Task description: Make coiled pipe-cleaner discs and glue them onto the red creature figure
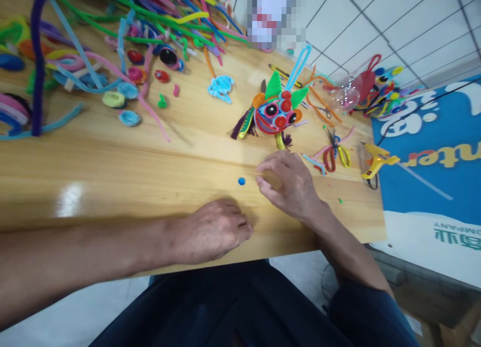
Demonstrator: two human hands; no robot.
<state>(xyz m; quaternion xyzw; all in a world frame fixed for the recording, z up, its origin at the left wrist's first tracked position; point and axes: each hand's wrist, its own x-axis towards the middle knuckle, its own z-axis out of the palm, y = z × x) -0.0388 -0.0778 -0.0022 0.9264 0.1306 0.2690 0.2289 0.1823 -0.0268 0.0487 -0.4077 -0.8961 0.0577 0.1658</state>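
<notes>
Small, flat blue disc (241,181) lies on the light-brown wooden table (112,181), apart from both hands, just left of the right fingertips. Right hand (287,184): fingers bent, thumb and forefinger parted with a visible gap. Left hand (212,231): rests palm down near the table's front edge, fingers curled under; whether they grip anything cannot be told. Multicoloured animal-head craft figure with green pointed ears (280,111) stands beyond the right hand; red-and-yellow-handled scissors (334,154) lie to its right.
</notes>
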